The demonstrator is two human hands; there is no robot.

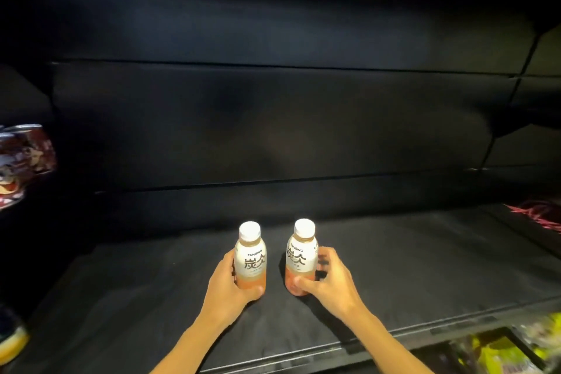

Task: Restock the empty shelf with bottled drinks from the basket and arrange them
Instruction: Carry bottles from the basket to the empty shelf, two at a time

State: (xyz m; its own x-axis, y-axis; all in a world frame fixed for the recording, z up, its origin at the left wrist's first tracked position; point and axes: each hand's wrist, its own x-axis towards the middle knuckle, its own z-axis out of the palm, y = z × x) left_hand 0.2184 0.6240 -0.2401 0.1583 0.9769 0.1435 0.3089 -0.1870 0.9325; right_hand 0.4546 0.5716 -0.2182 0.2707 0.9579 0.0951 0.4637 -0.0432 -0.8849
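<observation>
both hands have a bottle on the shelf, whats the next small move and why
Probably slide both bottles back toward the rear wall, then let go. The left hand grips the left bottle and the right hand the right bottle, both upright, apart, labels forward, near the front of the bare black shelf.

Black shelf [425,267] carries two upright bottles [250,258].
</observation>
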